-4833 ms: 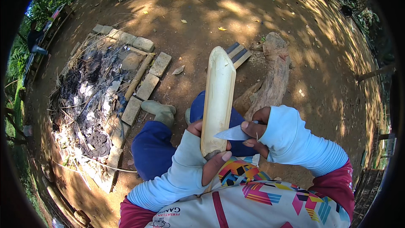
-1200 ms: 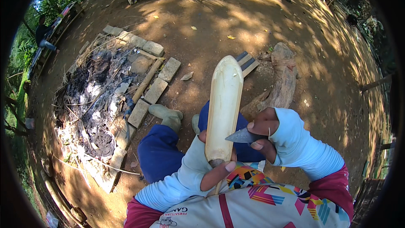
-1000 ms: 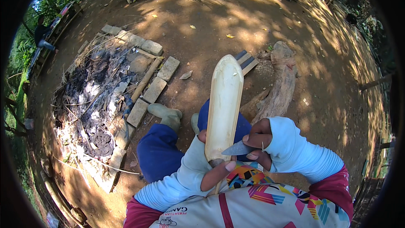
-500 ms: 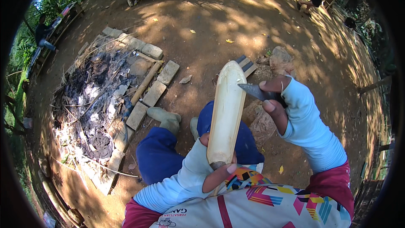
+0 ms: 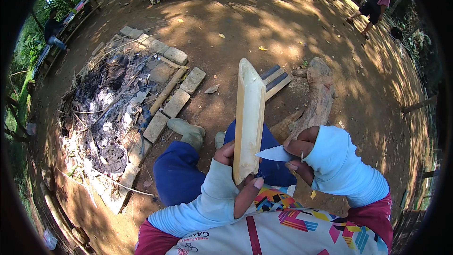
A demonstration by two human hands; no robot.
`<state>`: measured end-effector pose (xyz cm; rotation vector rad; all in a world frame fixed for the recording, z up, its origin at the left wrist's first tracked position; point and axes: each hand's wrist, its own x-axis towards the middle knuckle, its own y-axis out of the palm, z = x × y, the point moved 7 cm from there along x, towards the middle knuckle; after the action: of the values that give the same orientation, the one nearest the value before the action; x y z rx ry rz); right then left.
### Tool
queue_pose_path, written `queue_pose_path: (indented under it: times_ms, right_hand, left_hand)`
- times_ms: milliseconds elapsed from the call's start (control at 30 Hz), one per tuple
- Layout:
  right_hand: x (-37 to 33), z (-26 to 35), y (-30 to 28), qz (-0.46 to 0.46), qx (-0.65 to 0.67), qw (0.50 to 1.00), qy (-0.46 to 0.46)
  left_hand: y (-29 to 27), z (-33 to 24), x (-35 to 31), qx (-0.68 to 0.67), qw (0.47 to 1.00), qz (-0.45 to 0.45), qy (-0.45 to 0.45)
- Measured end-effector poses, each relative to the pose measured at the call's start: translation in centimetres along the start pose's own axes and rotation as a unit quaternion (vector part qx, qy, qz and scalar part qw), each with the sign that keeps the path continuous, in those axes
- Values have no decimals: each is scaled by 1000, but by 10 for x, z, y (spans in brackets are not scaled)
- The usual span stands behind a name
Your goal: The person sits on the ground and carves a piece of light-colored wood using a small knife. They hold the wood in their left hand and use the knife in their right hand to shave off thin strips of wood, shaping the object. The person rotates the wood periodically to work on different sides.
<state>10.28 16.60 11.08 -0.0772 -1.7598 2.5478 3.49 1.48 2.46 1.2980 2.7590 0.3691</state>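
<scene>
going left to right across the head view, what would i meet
Ash heap, left boot, pale trough-shaped wooden piece, knife, right hand, wooden post.

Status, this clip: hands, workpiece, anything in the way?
Left hand gripping pale piece. Right hand pinching blade, tip at piece's right edge; contact unclear. Nothing seen blocking.

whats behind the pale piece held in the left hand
Beyond the pale piece, a striped block shows past its upper right edge, and blue trousers lower down. Whatever lies directly behind is covered, including any further part of the block.
</scene>
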Motion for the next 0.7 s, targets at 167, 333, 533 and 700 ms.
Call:
queue_pose_path:
  times_ms: [167, 333, 533, 700]
  right_hand:
    - [6, 1, 11, 109, -32, 993, 33]
    - [21, 12, -15, 19, -88, 996, -24]
    - [29, 0, -60, -228, -151, 962, -26]
    - [22, -28, -73, -269, 55, 957, 90]
  left_hand:
    - [1, 3, -4, 37, 999, -4, 20]
    - [4, 1, -4, 116, 990, 22, 75]
    - [5, 5, -5, 90, 993, 36, 63]
    - [0, 1, -5, 53, 996, 35, 60]
